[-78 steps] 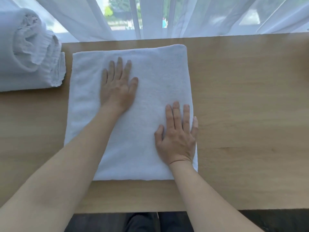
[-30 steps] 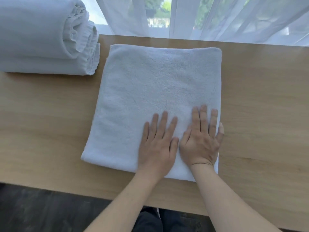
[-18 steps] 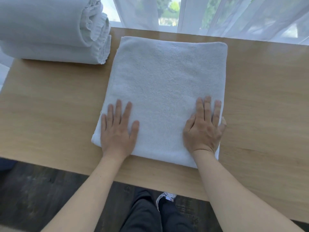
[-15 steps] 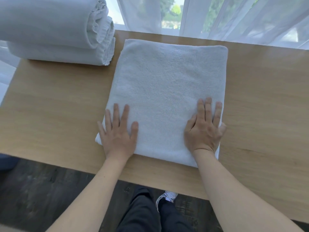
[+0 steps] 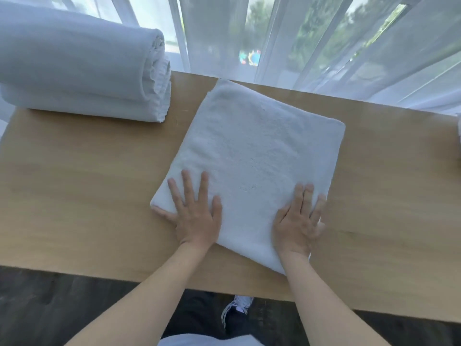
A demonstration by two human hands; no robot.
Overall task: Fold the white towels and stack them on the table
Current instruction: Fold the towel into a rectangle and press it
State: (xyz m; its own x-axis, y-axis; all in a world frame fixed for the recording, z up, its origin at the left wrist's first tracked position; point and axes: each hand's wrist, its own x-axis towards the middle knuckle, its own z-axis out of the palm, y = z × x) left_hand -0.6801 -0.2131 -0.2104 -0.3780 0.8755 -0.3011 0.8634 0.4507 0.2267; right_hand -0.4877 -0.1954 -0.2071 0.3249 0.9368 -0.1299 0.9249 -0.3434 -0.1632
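Observation:
A folded white towel (image 5: 254, 156) lies flat on the wooden table (image 5: 82, 196), turned slightly askew. My left hand (image 5: 194, 216) rests palm down on its near left corner, fingers spread, with the little finger tucked at the towel's edge. My right hand (image 5: 298, 221) presses flat on the near right corner, fingers apart. A stack of folded white towels (image 5: 82, 68) sits at the table's far left.
Sheer white curtains (image 5: 311, 41) hang behind the table's far edge. A sliver of another white thing (image 5: 459, 131) shows at the right edge. The table's near edge runs just below my wrists, with dark floor and a shoe (image 5: 237, 308) under it.
Both hands have stayed on the towel's near corners. The towel now sits rotated, its far end swung right. The view has shifted to show more of the window.

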